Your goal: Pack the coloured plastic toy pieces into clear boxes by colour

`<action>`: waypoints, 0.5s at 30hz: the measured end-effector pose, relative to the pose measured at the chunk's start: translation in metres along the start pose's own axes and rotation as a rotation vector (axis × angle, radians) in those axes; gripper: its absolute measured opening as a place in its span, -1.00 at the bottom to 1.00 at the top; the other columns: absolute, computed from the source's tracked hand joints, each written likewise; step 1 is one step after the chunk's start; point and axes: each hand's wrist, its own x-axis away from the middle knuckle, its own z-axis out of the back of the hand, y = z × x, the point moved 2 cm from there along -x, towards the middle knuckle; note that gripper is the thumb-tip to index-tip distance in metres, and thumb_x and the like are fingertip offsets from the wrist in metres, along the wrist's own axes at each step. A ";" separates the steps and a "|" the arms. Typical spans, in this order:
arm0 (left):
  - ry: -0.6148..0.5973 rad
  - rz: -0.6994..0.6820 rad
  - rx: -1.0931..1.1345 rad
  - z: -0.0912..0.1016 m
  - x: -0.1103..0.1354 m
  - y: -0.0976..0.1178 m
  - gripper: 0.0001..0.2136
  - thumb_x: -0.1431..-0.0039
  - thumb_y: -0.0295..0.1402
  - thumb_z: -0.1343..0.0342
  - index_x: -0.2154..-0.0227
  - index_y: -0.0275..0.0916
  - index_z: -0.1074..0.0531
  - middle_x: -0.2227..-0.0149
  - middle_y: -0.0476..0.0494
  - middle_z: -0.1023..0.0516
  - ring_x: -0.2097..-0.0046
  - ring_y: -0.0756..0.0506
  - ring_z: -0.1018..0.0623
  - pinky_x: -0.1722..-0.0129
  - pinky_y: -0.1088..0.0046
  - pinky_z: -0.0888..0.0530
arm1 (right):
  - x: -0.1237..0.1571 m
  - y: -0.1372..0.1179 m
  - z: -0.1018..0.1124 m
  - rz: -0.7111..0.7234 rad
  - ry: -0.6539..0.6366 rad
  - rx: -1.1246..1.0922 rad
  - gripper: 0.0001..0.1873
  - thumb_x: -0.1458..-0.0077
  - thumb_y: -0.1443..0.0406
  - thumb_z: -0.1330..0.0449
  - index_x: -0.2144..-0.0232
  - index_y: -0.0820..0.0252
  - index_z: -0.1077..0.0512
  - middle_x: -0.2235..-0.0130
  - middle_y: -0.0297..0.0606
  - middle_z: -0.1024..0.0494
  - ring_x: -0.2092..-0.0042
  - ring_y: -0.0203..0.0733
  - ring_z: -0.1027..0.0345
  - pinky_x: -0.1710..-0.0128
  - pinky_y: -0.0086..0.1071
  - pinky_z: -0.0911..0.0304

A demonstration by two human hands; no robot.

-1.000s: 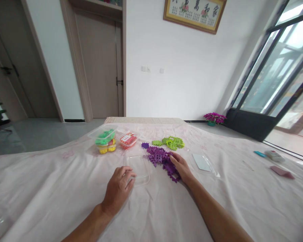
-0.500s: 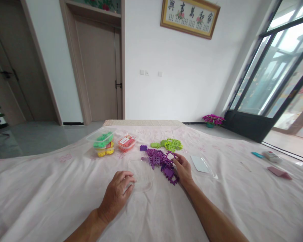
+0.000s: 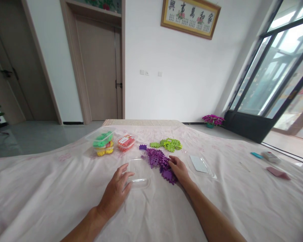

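At the left edge of a clear plastic box (image 3: 139,181), my left hand (image 3: 117,186) has its fingers spread, with some fingertips over the rim. The box is see-through and stands left of a heap of purple interlocking plastic pieces (image 3: 155,158). My right hand (image 3: 180,169) lies against the right side of that heap. Its fingers are bent together at the purple pieces, and what they pinch, if anything, is hidden. Behind the heap lie several lime-green interlocking pieces (image 3: 172,145).
Back left, a box of green pieces (image 3: 102,138) rests on a box of yellow pieces (image 3: 105,150), beside a lidded box of red pieces (image 3: 126,142). A clear lid with a pale card (image 3: 199,163) lies right. Farther right are a blue item (image 3: 257,155) and pink cloth (image 3: 278,172).
My right hand has shifted slightly left and the purple ring-shaped piece at its fingertips no longer shows. My left fingers have spread and moved slightly left; the clear box has shifted a little.
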 end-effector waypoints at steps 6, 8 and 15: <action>-0.014 0.003 0.018 0.000 0.000 -0.001 -0.70 -0.17 -0.54 0.00 0.07 -0.13 -0.39 -0.21 -0.20 -0.23 -0.14 -0.14 -0.43 -0.12 0.19 -0.47 | 0.006 -0.008 0.001 0.026 -0.054 -0.002 -0.39 -0.01 0.08 -0.21 -0.08 0.23 -0.37 0.20 -0.17 -0.58 0.16 -0.06 -0.46 0.09 -0.19 -0.32; -0.010 0.001 0.029 0.000 0.000 -0.001 -0.70 -0.16 -0.54 -0.01 0.07 -0.13 -0.40 -0.21 -0.21 -0.24 -0.11 -0.15 -0.46 -0.09 0.19 -0.49 | 0.008 -0.010 0.000 0.053 -0.061 -0.016 -0.34 0.00 0.07 -0.23 -0.11 0.24 -0.34 0.21 -0.18 -0.57 0.15 -0.06 -0.46 0.09 -0.19 -0.32; -0.011 0.010 0.048 -0.001 0.000 0.000 -0.68 -0.14 -0.57 -0.01 0.08 -0.12 -0.41 -0.21 -0.20 -0.24 -0.08 -0.14 -0.49 -0.08 0.21 -0.50 | 0.009 -0.015 -0.002 0.160 -0.077 0.011 -0.37 0.05 0.12 -0.27 -0.09 0.16 -0.38 0.18 -0.20 -0.56 0.10 -0.05 -0.43 0.03 -0.14 -0.28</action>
